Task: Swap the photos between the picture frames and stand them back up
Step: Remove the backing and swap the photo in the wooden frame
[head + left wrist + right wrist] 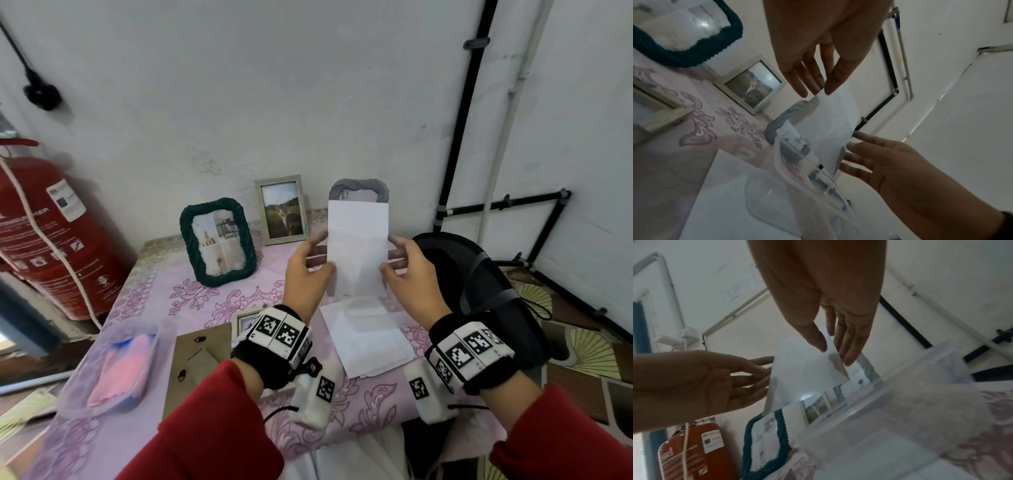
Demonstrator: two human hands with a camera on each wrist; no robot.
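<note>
both hands (310, 270) (409, 274) pinch white photo back (358, 246) upright above table

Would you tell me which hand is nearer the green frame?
Left. The left hand holds the white photo on the side toward the green frame; the right hand is beyond it.

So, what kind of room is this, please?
Probably a plain utility or back room used as a recording spot, not a lived-in home: a red fire extinguisher stands beside the cloth-covered table, and exposed pipes run down bare white walls.
</note>
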